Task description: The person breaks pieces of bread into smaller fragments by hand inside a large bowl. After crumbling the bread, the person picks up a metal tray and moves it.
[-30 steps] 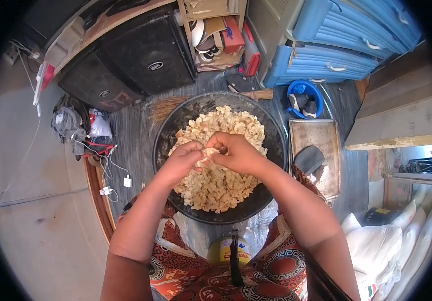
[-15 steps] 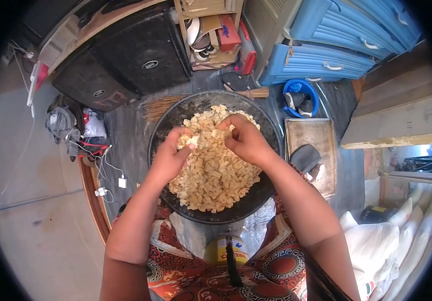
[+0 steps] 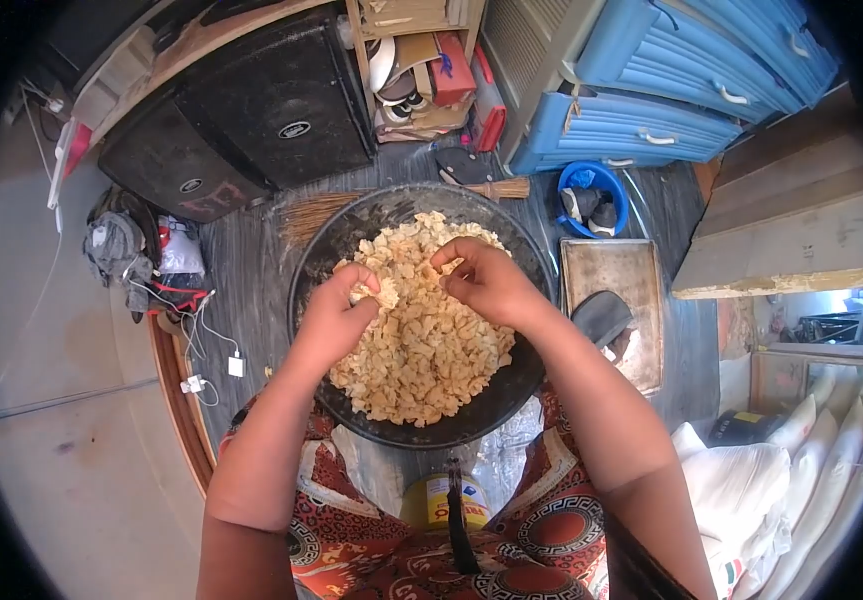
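Note:
A wide black basin between my knees holds a heap of pale yellow, torn, bread-like pieces. Over the left side of the heap, my left hand is closed, pinching a pale bread-like piece between thumb and fingers. My right hand hovers above the heap's upper right, its thumb and curled fingers close together. A small bit seems to be at those fingertips, though it is too small to make out. The two hands are a short gap apart.
A straw broom lies behind the basin. To the right are a blue bucket with shoes and a worn metal tray with a dark shoe. A yellow tin stands between my legs. Cables and a white charger lie left.
The whole view has shifted slightly left. Both hands stay over the heap; the left still pinches its piece, and the right fingers have shifted slightly.

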The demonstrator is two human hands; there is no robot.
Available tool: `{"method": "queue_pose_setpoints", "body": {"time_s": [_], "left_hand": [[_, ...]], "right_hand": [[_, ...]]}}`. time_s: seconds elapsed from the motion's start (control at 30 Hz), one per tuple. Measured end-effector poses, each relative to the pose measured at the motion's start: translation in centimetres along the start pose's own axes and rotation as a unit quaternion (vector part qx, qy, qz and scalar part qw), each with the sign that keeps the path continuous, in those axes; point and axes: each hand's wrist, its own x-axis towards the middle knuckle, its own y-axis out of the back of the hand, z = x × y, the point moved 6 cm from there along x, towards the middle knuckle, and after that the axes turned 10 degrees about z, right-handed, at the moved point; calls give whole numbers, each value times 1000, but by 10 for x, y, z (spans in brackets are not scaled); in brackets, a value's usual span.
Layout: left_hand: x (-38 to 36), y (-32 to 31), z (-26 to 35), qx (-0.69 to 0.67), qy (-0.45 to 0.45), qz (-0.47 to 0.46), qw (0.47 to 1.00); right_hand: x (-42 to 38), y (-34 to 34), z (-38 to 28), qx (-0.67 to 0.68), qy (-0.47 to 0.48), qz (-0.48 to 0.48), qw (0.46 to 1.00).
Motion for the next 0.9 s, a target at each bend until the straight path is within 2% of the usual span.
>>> {"method": "queue_pose_setpoints", "body": {"time_s": [0.13, 0.2, 0.23, 0.3, 0.4, 0.53, 0.63, 0.73, 0.8, 0.9], "left_hand": [[-1, -1, 1, 5, 38, -39, 998], [-1, -6, 12, -39, -39, -51, 997], [-1, -7, 14, -39, -38, -51, 997], [-4, -13, 13, -43, 16, -97, 994], [-5, -15, 24, -81, 18, -80, 993], [-5, -16, 21, -87, 26, -75, 993], [-3, -15, 17, -93, 10, -78, 993], [2, -7, 12, -78, -10, -53, 995], [0, -8, 4, -154, 103, -64, 981], [-3, -16, 16, -177, 90, -62, 978]], "right_hand": [[-1, -4, -1, 24, -6, -7, 1000], [-4, -15, -5, 81, -7, -8, 997], [-5, -19, -7, 81, -7, -8, 997], [-9, -30, -13, 160, -14, -53, 986], [-7, -37, -8, 204, -11, -65, 977], [-9, -35, -10, 171, 0, -81, 982], [-7, -34, -11, 212, 31, -105, 971], [0, -18, -4, 155, -3, -50, 987], [3, -14, 2, 170, -36, -17, 985], [-1, -21, -10, 147, 10, -32, 989]]}}
